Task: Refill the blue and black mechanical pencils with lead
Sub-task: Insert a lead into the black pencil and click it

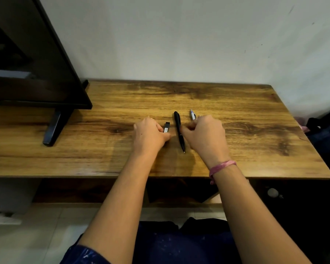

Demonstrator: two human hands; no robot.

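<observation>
— What is seen on the wooden desk (236,115)?

— A black mechanical pencil (179,130) is laid flat near the middle of the desk, its tip pointed toward six o'clock and its cap end toward twelve. It is touched by neither hand, as far as can be told, though the right hand's fingers are curled just beside it at three o'clock.

— And the blue one?

— Only the upper end of the blue mechanical pencil (192,114) is shown, at about one o'clock from the black pencil. The rest is hidden under the right hand (204,136). That hand is closed into a loose fist over the pencil; whether the barrel is actually pinched cannot be told, since the fingertips are covered.

— The left hand?

— The left hand (149,134) is set at nine o'clock of the black pencil. A small lead case (166,127), dark at its far end and pale along its body, is gripped between thumb and fingers, so that its top is left sticking out toward twelve o'clock.

— Anything else worth noting?

— A pink band (222,166) is worn on the right wrist. A dark monitor (27,63) on a black foot is stood at ten o'clock, well apart from the pencils. A pale wall (179,35) is met by the desk's far edge at twelve o'clock.
</observation>
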